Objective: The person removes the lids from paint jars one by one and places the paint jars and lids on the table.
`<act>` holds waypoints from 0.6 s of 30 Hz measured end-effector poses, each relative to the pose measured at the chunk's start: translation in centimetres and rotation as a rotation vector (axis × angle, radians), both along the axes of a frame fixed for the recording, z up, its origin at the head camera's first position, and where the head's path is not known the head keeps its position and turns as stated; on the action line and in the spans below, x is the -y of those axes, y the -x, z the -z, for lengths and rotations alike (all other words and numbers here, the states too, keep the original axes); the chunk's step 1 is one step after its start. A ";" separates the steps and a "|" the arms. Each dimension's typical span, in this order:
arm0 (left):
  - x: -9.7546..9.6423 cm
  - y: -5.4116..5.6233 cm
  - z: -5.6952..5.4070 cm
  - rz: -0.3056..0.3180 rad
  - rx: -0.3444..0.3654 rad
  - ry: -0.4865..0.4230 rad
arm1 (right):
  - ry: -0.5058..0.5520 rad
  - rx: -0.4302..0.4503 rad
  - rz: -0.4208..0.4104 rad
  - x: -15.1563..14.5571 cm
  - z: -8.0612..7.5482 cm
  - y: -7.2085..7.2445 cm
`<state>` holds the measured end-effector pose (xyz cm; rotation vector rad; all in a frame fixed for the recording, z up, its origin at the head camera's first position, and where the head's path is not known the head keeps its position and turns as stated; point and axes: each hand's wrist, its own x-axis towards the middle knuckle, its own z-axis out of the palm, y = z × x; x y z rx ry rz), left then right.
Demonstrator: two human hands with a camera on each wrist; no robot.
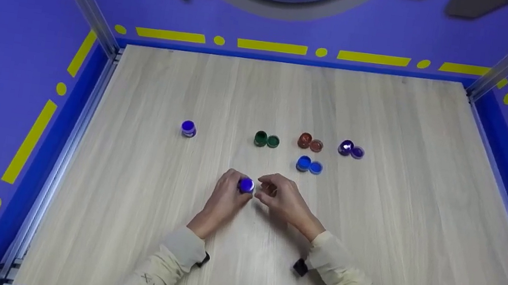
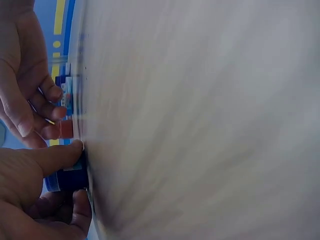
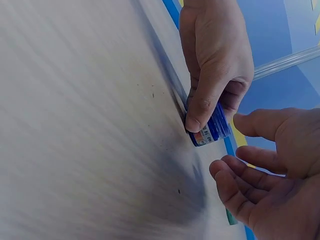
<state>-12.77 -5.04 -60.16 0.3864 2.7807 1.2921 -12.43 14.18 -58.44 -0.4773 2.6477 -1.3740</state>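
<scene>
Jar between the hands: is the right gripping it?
No, the left hand grips the jar; the right hand is beside it, fingers not around it.

Six jars (image 1: 246, 185) counted: one green, one reddish, four blue to violet. Loose lids (image 1: 273, 141), four: one green, one reddish, one blue, one violet. One worktop (image 1: 138, 186), two sleeves (image 1: 340, 274), two wrist cameras (image 1: 300, 267).

Left hand (image 1: 225, 193) gripping, thumb opposite its fingers; right hand (image 1: 289, 201) just beside it, fingers loosely bent, parted from the thumb! Sleeved forearms (image 1: 170, 257) slant inward behind both.
</scene>
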 end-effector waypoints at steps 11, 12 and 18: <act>-1.3 -1.2 -0.4 0.132 0.003 -0.006 | 0.056 -0.052 -0.010 -1.0 0.3 -1.3; -1.4 -1.3 -0.4 0.151 0.005 -0.003 | 0.058 -0.046 -0.008 -1.1 0.3 -1.4; -2.0 -1.6 -0.4 0.242 -0.006 0.036 | 0.037 -0.024 -0.005 -1.5 0.3 -2.1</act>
